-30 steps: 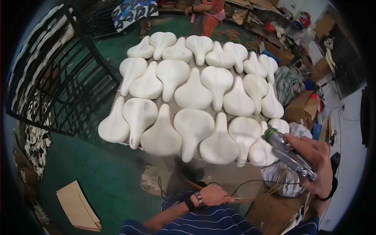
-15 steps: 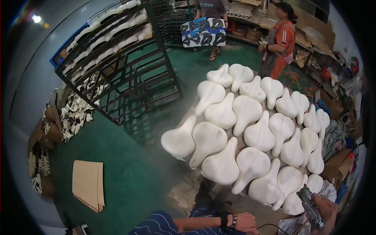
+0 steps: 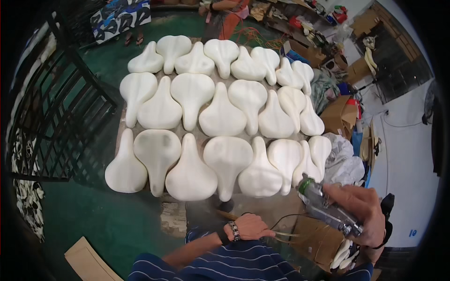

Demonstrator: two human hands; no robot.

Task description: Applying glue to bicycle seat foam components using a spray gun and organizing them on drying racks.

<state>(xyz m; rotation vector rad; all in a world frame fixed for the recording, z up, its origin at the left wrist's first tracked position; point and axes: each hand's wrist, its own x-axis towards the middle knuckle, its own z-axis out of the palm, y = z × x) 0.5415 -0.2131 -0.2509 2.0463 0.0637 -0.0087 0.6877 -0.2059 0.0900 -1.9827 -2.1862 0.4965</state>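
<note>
My right hand (image 3: 363,210) grips a metal spray gun (image 3: 328,206) with a green ring at its front end. The gun points toward the nearest row of white bicycle saddles at its right end. One white bicycle saddle (image 3: 307,166) lies just beyond its tip. My left hand (image 3: 251,227), with a bracelet and dark band at the wrist, is closed low in front of my body. A thin hose (image 3: 286,234) comes out at its fingertips. Several saddles lie in three rows, alternating in direction, on a worn table (image 3: 192,133). One saddle (image 3: 157,147) has greyish patches.
A dark metal rack (image 3: 70,112) stands at the left. Beyond the table are a person in orange trousers (image 3: 225,25) and a patterned board (image 3: 121,21). Cardboard boxes (image 3: 340,114) and plastic bags (image 3: 344,161) crowd the right. A cardboard sheet (image 3: 89,262) lies on the green floor.
My view has turned right, so the table now sits more central. The spray gun has come inward, close to the near row's right end. My left hand still rests low before me.
</note>
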